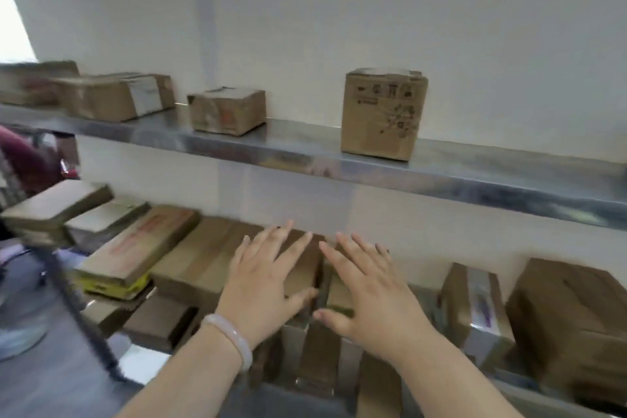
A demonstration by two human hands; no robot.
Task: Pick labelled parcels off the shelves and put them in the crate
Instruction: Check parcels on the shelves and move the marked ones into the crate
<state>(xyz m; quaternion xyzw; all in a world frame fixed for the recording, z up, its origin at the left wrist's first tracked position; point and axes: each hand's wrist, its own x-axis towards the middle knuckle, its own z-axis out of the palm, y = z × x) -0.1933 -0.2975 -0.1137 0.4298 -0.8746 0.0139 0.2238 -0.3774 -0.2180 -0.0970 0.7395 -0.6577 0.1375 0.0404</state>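
Observation:
My left hand (268, 282), a pale bangle on its wrist, is spread flat over a brown cardboard parcel (203, 261) on the lower shelf. Beside it my right hand (366, 288) is spread too, over a narrower parcel (339, 297) just to the right. Neither hand grips anything; whether the palms touch the boxes is unclear. More parcels lie along this shelf: a flat box with red print (142, 244) to the left, a taped one (475, 305) and a large box (570, 322) to the right. No crate is visible.
A steel upper shelf (305, 149) carries a tall printed box (383, 114), a small box (225, 110) and long boxes (112, 95) at the left. A dark strap (78, 309) hangs at the lower left. White wall behind.

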